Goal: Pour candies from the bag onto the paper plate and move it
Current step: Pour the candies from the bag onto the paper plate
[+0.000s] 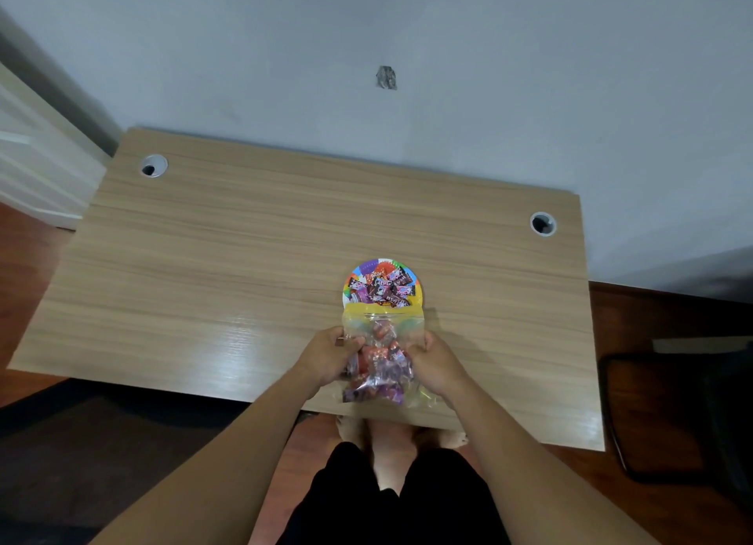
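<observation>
A small colourful paper plate [351, 277] lies on the wooden desk [244, 259], with several wrapped candies [381, 289] heaped on it. A clear plastic bag [381, 365] with a yellow top strip is tilted over it, its mouth resting on the plate's near rim. More red and purple candies sit inside the bag. My left hand [328, 355] grips the bag's left side and my right hand [436, 365] grips its right side, both near the desk's front edge.
Two round cable holes [153, 166] [542, 223] sit at the desk's far corners. A grey wall runs behind the desk. A dark chair [684, 414] stands at the right, and my bare feet show under the front edge.
</observation>
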The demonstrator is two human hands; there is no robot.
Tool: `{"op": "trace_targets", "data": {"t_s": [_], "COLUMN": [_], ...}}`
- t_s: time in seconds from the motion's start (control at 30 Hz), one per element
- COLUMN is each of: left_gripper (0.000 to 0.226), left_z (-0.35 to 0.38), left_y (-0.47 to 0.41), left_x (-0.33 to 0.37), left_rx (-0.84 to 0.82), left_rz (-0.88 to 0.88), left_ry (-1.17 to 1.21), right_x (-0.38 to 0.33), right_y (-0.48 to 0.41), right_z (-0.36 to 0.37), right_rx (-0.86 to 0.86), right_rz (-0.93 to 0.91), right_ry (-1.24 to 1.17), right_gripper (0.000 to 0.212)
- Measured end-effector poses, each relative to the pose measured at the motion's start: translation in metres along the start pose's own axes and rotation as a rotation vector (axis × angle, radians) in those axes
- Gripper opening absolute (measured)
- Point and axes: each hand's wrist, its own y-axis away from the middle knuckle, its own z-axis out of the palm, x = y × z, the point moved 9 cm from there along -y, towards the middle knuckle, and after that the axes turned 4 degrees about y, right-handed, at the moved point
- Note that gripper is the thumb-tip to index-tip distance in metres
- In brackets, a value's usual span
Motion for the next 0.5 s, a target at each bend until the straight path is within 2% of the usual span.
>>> {"op": "trace_targets", "data": {"t_s": [0.07, 0.23, 0.5], "left_gripper": [0.019, 0.035, 0.041], "left_z": [0.002, 0.006, 0.015], "left_y": [0.002, 0.006, 0.007], "left_x": [0.002, 0.003, -0.007], "left_rx": [-0.002, -0.053, -0.126], "left_rz": [0.002, -0.002, -0.059], "left_ry": [0.047, 0.136, 0.165], "right_x": [-0.001, -0.008, 0.000], "right_y": [0.000, 0.006, 0.006], "right_z": [-0.003, -0.008, -0.004], "right_rx": [0.017, 0.042, 0.043], "right_rz": [-0.011, -0.016, -0.036], "right_ry": [-0.002, 0.004, 0.053], "right_gripper": [0.030, 0.026, 0.029]}}
